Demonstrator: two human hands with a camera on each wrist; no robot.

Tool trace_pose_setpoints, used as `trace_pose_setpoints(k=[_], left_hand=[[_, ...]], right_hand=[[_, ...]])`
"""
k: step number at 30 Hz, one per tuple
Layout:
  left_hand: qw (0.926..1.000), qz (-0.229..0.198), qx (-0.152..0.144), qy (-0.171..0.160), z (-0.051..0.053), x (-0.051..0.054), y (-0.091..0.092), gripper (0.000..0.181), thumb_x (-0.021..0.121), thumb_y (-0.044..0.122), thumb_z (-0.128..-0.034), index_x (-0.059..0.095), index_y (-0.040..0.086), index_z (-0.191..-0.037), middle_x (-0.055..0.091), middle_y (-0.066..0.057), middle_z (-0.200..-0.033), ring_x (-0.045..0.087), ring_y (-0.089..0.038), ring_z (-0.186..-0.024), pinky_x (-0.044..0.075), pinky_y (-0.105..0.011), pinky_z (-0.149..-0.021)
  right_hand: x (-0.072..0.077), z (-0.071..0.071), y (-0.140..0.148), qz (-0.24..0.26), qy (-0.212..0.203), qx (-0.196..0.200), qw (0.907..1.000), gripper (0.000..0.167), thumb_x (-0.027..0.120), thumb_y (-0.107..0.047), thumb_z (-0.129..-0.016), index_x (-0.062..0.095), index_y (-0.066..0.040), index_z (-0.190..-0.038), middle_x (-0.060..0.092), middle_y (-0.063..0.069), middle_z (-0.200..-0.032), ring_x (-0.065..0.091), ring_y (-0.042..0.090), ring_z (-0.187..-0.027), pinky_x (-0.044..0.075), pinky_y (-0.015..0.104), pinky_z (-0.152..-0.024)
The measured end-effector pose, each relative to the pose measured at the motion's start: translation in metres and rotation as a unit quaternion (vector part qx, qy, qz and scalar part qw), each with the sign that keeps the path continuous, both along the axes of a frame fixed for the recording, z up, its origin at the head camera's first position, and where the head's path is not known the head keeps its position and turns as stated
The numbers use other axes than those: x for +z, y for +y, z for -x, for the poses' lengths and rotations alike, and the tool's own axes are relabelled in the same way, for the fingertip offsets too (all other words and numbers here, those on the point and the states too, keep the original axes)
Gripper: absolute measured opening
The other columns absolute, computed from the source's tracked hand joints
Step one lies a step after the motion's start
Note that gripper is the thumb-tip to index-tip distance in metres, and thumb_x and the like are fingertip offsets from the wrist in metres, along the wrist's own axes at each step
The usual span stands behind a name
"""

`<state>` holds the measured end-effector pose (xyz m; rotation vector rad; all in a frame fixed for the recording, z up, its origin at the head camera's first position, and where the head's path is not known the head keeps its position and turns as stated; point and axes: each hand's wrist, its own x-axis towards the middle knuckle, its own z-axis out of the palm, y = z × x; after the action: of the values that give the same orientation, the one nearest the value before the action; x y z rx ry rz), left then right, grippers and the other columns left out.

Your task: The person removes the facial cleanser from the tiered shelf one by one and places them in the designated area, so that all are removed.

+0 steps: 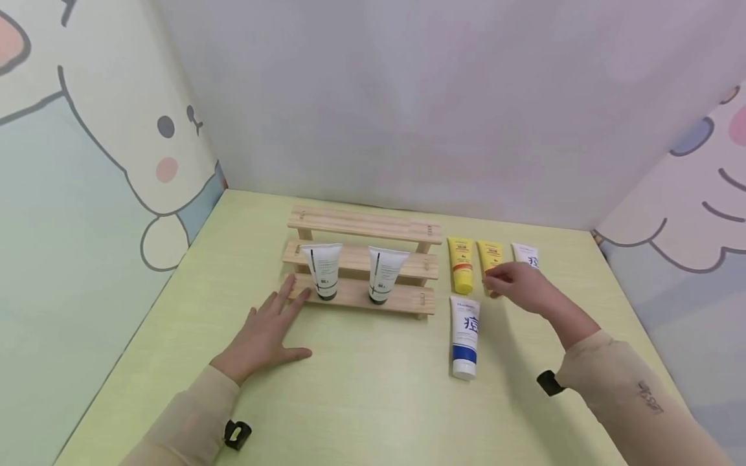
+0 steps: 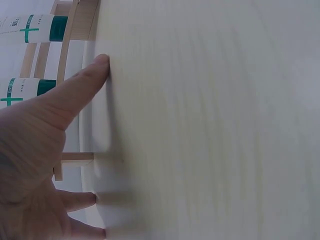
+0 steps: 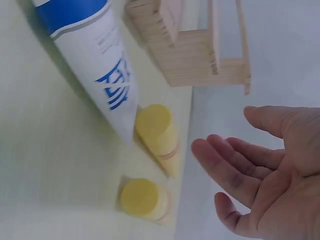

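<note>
Spread out flat, my left hand (image 1: 262, 336) lies at the left front corner of the wooden rack (image 1: 361, 294), its fingertips at the lowest shelf. Two white tubes with dark caps, one (image 1: 325, 272) at left and another (image 1: 384, 275) at right, stand on that shelf. My right hand (image 1: 521, 288) hovers over a yellow tube (image 1: 491, 254), partly covering it; in the right wrist view the hand (image 3: 270, 175) holds nothing, fingers loosely bent. Beside it lies another yellow tube (image 1: 462, 265), with a white and blue tube (image 1: 465, 336) in front.
Another white tube (image 1: 526, 254) lies at the right, partly behind my right hand. The rack's upper shelf (image 1: 364, 224) holds nothing. A pale wall (image 1: 396, 116) rises behind the table (image 1: 373, 401), with cartoon-patterned panels at both sides.
</note>
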<state>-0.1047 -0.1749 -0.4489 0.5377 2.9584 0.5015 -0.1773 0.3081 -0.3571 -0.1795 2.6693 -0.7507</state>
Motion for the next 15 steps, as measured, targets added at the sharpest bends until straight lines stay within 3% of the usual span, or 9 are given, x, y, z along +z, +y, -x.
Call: trace_pose_setpoints(k=[2,5,9,12,15], left_hand=[[1.0,0.0,0.0,0.0,0.0,0.0,0.0,0.113,0.089,0.052,-0.0788,0.027,0.018,-0.168,0.006,-0.019,-0.176,0.035,-0.06,-0.148,0.035,-0.087,-0.102],[1.0,0.0,0.0,0.001,0.0,0.0,0.0,0.113,0.089,0.052,-0.0787,0.028,0.019,-0.167,0.006,-0.019,-0.176,0.035,-0.059,-0.148,0.035,-0.087,-0.102],[1.0,0.002,-0.001,0.003,0.0,0.0,0.0,0.113,0.089,0.052,-0.0786,0.028,0.018,-0.167,0.006,-0.019,-0.176,0.036,-0.059,-0.147,0.036,-0.087,-0.101],[1.0,0.002,-0.002,0.006,-0.001,0.0,0.0,0.113,0.09,0.052,-0.0784,0.028,0.018,-0.167,0.006,-0.019,-0.176,0.037,-0.059,-0.147,0.036,-0.087,-0.101],[1.0,-0.001,-0.001,0.007,-0.001,0.0,0.0,0.113,0.09,0.051,-0.0783,0.028,0.018,-0.167,0.007,-0.02,-0.176,0.037,-0.06,-0.147,0.036,-0.087,-0.101]], right_hand=[[0.009,-0.002,-0.005,0.023,0.05,-0.006,0.9985,0.048,0.058,-0.031,-0.109,0.06,0.007,-0.138,0.074,0.023,-0.122,0.072,0.037,-0.111,0.058,0.054,-0.099],[0.017,-0.007,-0.015,0.08,0.111,-0.027,0.9902,0.051,0.059,-0.034,-0.108,0.058,0.003,-0.143,0.07,0.021,-0.13,0.068,0.035,-0.12,0.059,0.034,-0.098],[0.013,-0.015,-0.035,0.18,0.167,-0.043,0.9684,0.046,0.061,-0.031,-0.108,0.058,-0.002,-0.143,0.069,0.017,-0.131,0.064,0.013,-0.12,0.048,0.006,-0.093],[0.003,-0.02,-0.051,0.24,0.193,-0.033,0.9508,0.04,0.062,-0.022,-0.107,0.059,-0.002,-0.142,0.069,0.017,-0.131,0.06,-0.003,-0.117,0.042,0.003,-0.1],[-0.004,-0.021,-0.068,0.285,0.196,-0.016,0.938,0.039,0.064,-0.014,-0.105,0.058,0.0,-0.141,0.069,0.018,-0.131,0.06,-0.006,-0.116,0.042,0.008,-0.106]])
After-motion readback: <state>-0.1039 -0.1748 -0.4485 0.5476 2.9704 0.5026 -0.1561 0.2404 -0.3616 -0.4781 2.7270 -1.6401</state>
